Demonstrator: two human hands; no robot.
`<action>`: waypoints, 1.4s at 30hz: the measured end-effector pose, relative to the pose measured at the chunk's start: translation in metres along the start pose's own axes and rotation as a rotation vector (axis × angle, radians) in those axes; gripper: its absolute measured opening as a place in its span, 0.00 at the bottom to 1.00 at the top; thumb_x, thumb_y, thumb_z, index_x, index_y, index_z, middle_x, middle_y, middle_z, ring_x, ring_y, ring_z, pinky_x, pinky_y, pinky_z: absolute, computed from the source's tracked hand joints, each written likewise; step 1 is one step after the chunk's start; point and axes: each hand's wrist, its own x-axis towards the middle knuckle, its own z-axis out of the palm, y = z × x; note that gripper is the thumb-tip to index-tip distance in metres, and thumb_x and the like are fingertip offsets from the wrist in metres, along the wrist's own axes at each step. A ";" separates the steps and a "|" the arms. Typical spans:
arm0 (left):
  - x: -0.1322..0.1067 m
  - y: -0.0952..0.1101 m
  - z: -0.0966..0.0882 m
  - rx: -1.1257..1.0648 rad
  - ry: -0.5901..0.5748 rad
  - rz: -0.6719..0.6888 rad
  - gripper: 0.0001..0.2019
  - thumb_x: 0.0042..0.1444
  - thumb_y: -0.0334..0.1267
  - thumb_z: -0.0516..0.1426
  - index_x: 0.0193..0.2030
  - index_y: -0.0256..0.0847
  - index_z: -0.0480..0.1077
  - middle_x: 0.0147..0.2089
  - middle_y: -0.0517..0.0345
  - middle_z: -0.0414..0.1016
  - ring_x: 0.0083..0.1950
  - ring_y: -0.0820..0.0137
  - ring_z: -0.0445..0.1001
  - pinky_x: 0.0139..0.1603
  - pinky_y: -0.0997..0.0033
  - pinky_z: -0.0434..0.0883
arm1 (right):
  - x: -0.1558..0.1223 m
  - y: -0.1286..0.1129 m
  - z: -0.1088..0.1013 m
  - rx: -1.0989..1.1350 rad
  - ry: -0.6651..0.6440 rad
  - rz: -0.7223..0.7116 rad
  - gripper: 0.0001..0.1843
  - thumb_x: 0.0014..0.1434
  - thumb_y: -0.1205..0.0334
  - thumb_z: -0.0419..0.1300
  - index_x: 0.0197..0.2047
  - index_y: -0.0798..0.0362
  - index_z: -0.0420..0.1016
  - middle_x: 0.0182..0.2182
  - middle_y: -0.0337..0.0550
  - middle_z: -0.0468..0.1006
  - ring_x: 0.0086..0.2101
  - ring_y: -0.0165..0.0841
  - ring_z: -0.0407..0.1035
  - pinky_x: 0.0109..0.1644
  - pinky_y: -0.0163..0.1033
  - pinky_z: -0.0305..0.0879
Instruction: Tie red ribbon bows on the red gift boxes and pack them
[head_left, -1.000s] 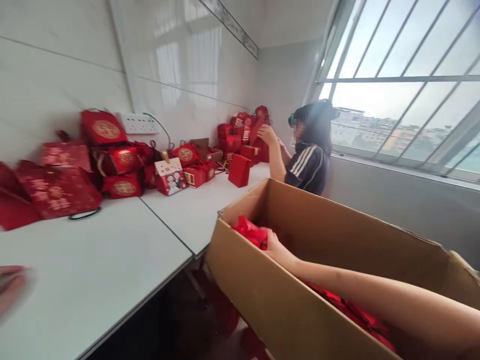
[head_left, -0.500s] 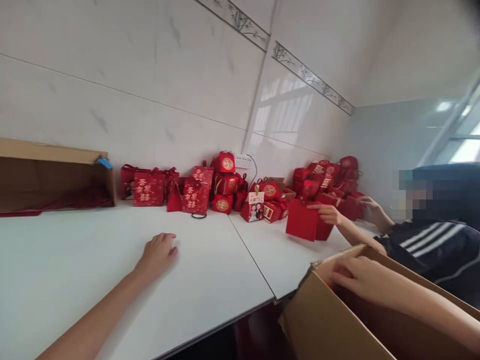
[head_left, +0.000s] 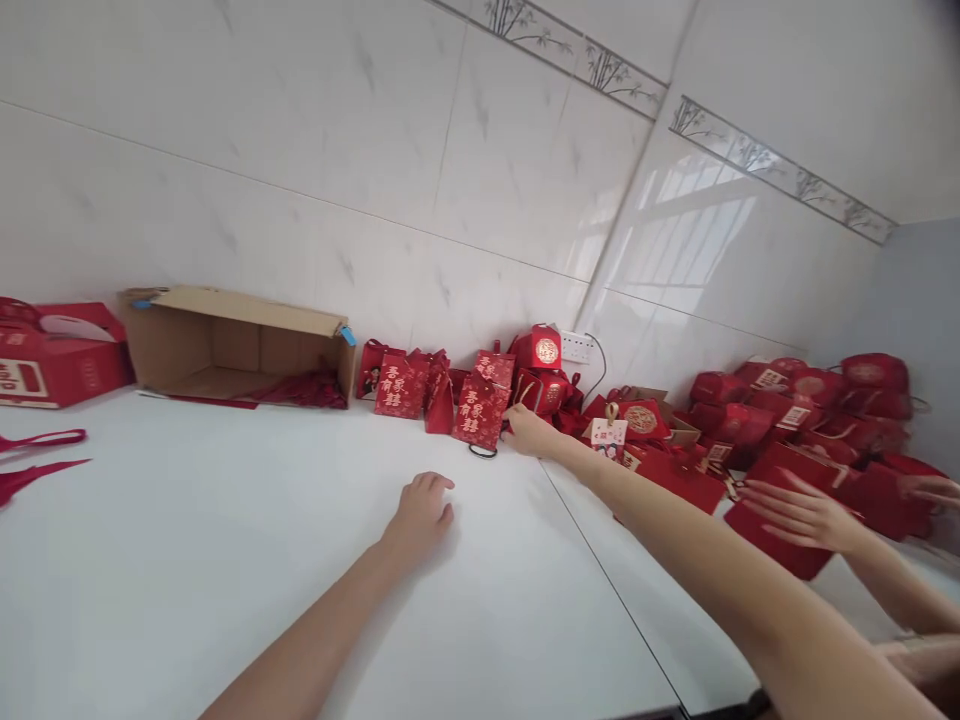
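Observation:
My left hand (head_left: 421, 512) rests on the white table, holding nothing, with fingers loosely curled and the thumb apart. Stretched across the table, my right hand (head_left: 527, 430) has its fingers closed at the right edge of a small red gift box (head_left: 481, 408) with gold characters. A black loop (head_left: 482, 452) lies at that box's foot. To its left stand a plain-sided red box (head_left: 438, 405) and another printed gift box (head_left: 400, 385). Stacked red boxes (head_left: 546, 348) with gold emblems are just behind my right hand.
An open cardboard box (head_left: 240, 300) holding dark red pieces lies against the tiled wall. A larger red box (head_left: 67, 350) and a red ribbon loop (head_left: 45, 440) are at far left. On the right, a co-worker's hand (head_left: 799, 512) touches a flat red piece (head_left: 776, 535) before piled red boxes (head_left: 810, 385).
My right hand has left the cardboard box at lower right and reached the printed gift box. The view has swung left. My left hand still rests on the table.

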 end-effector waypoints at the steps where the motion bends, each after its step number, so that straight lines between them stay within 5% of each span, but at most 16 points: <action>1: 0.000 0.000 -0.001 0.007 -0.002 0.000 0.15 0.52 0.26 0.48 0.46 0.37 0.65 0.50 0.48 0.69 0.55 0.60 0.64 0.55 0.56 0.62 | 0.017 -0.003 0.002 0.002 0.035 0.020 0.18 0.58 0.69 0.51 0.51 0.65 0.68 0.51 0.59 0.69 0.51 0.39 0.64 0.54 0.37 0.59; 4: 0.000 0.002 -0.001 0.016 -0.006 0.000 0.15 0.51 0.26 0.49 0.46 0.38 0.66 0.49 0.49 0.69 0.55 0.60 0.65 0.54 0.56 0.63 | 0.050 -0.009 0.011 0.008 0.116 0.095 0.25 0.57 0.76 0.46 0.58 0.68 0.59 0.56 0.62 0.62 0.56 0.41 0.57 0.57 0.41 0.57; 8: -0.003 0.003 -0.002 -0.034 0.007 0.002 0.15 0.51 0.25 0.49 0.45 0.38 0.66 0.48 0.49 0.69 0.54 0.60 0.65 0.53 0.56 0.64 | 0.057 -0.013 0.030 0.017 0.196 0.171 0.26 0.57 0.75 0.47 0.59 0.69 0.56 0.56 0.65 0.61 0.57 0.46 0.54 0.52 0.47 0.61; 13: -0.004 0.004 -0.003 -0.204 0.051 -0.026 0.13 0.50 0.26 0.50 0.43 0.38 0.67 0.47 0.49 0.70 0.53 0.59 0.64 0.55 0.54 0.61 | 0.035 -0.016 0.042 0.032 0.275 0.170 0.23 0.59 0.75 0.45 0.58 0.62 0.59 0.50 0.61 0.67 0.50 0.46 0.61 0.48 0.50 0.63; 18: 0.001 0.000 -0.006 -0.378 0.136 -0.160 0.11 0.49 0.30 0.52 0.41 0.40 0.68 0.47 0.50 0.70 0.54 0.60 0.65 0.56 0.57 0.61 | 0.003 -0.011 0.019 0.129 0.330 0.118 0.14 0.62 0.68 0.47 0.48 0.55 0.67 0.44 0.50 0.71 0.42 0.37 0.68 0.45 0.39 0.65; 23: 0.008 -0.003 -0.012 -0.615 0.325 -0.315 0.15 0.57 0.46 0.44 0.40 0.41 0.65 0.45 0.52 0.72 0.49 0.63 0.70 0.50 0.62 0.65 | -0.036 -0.009 0.005 0.610 0.692 0.005 0.11 0.60 0.63 0.48 0.45 0.54 0.63 0.41 0.48 0.71 0.42 0.36 0.67 0.47 0.40 0.65; 30: 0.011 -0.014 -0.023 -0.931 0.553 -0.373 0.18 0.46 0.54 0.52 0.30 0.39 0.66 0.28 0.59 0.72 0.31 0.67 0.71 0.31 0.70 0.67 | -0.054 -0.026 0.071 0.982 0.365 -0.113 0.10 0.53 0.70 0.48 0.39 0.52 0.66 0.36 0.44 0.74 0.36 0.35 0.68 0.42 0.40 0.67; 33: 0.013 -0.010 -0.033 -0.972 0.525 -0.346 0.16 0.43 0.52 0.54 0.25 0.39 0.66 0.25 0.60 0.72 0.28 0.68 0.70 0.29 0.70 0.67 | -0.053 -0.026 0.083 1.076 0.429 -0.122 0.10 0.55 0.70 0.47 0.39 0.52 0.65 0.38 0.45 0.72 0.38 0.34 0.67 0.43 0.39 0.67; 38: 0.022 0.016 -0.032 -0.966 0.167 -0.261 0.19 0.44 0.54 0.57 0.28 0.36 0.72 0.29 0.51 0.76 0.33 0.62 0.75 0.33 0.67 0.69 | -0.059 -0.022 0.071 1.061 0.698 -0.262 0.10 0.59 0.70 0.46 0.39 0.51 0.65 0.37 0.45 0.65 0.41 0.33 0.65 0.46 0.41 0.67; 42: 0.024 0.033 -0.017 -0.801 0.231 -0.147 0.20 0.43 0.55 0.59 0.32 0.38 0.72 0.28 0.54 0.76 0.34 0.63 0.75 0.33 0.68 0.69 | -0.072 -0.031 0.061 0.877 0.681 -0.424 0.14 0.59 0.73 0.46 0.44 0.51 0.65 0.46 0.50 0.61 0.49 0.35 0.62 0.48 0.42 0.67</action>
